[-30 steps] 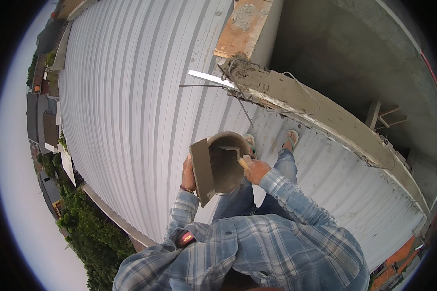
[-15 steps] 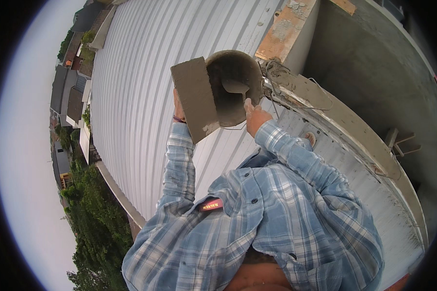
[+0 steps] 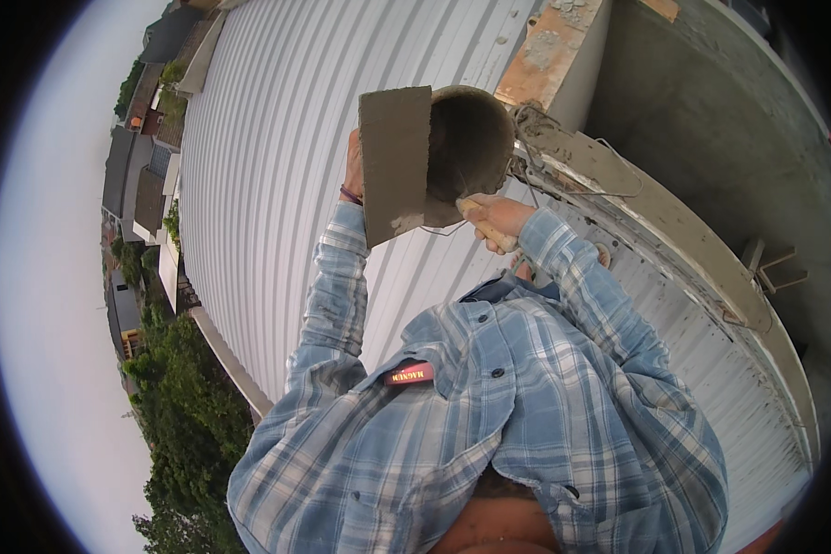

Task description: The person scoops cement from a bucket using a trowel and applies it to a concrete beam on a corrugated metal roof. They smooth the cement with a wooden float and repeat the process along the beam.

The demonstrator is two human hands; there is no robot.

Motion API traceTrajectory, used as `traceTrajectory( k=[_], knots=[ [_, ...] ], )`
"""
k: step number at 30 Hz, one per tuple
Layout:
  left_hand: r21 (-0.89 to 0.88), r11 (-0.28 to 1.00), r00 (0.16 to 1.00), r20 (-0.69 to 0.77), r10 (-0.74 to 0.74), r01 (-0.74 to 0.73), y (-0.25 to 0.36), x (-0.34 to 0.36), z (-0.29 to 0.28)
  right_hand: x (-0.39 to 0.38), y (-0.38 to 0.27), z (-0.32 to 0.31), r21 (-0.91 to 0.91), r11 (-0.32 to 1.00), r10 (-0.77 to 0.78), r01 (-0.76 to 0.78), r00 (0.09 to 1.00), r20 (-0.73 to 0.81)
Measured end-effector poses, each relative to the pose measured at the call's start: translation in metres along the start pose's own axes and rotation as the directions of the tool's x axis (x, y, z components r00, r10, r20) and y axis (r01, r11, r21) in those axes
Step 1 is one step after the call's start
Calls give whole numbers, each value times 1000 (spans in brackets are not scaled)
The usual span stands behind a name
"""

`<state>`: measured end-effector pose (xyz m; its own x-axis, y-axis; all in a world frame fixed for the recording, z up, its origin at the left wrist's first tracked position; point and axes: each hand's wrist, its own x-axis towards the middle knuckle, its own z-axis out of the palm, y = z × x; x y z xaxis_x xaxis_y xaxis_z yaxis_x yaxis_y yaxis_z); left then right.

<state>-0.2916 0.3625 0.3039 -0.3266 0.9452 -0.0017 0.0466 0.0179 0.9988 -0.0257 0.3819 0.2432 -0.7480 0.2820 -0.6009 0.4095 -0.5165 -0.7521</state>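
1. Right hand (image 3: 500,217): my fingers are curled closed round the wooden handle of a trowel (image 3: 502,241). The butt of the handle sticks out on the near side of my grip.
2. Trowel blade: points away from this grip toward the bucket (image 3: 491,129); too dark there to make out its shape or any load.
3. Bucket: just ahead of my right hand and a little to its left, mouth tilted toward me, grey-smeared inside. Its thin wire handle (image 3: 445,230) hangs to the left of my right grip.
4. Left hand (image 3: 354,168): at the far-left edge of a flat board (image 3: 393,152), partly behind it. Most of the fingers are hidden, so I cannot tell how far closed this grip is, or whether it also bears on the bucket.
5. Board: directly right of my left hand, coated in grey, its right edge overlapping the bucket's mouth. A paler patch shows at its near end.
6. Right of my right grip: a curved concrete ledge (image 3: 679,231) with a bent wire (image 3: 630,192) standing out of it.
7. Beyond that grip, ahead and rightward: a wooden plank (image 3: 543,69) with grey crumbs on it.
8. Left of both grips: ribbed metal roof (image 3: 268,166).
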Motion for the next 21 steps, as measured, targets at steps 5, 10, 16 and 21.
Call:
traceTrajectory(
  k=[5,10,16,21],
  knots=[
    [-3,1000,999,-45,-12,12,-2,-17,-24,-23,7,-6,-289,928,-258,234,965,-48],
    [-18,1000,998,-55,-9,8,-6,-14,-33,-54,-43,-8,-869,493,-535,33,800,-273],
    [-43,999,1000,-19,-7,6,-11,3,-10,-19,-33,-17,-720,682,-245,-129,887,-391],
    [-38,998,999,-18,-48,47,-17,4,5,-20,-6,-21,-2,999,34,-34,998,61]
  ],
)
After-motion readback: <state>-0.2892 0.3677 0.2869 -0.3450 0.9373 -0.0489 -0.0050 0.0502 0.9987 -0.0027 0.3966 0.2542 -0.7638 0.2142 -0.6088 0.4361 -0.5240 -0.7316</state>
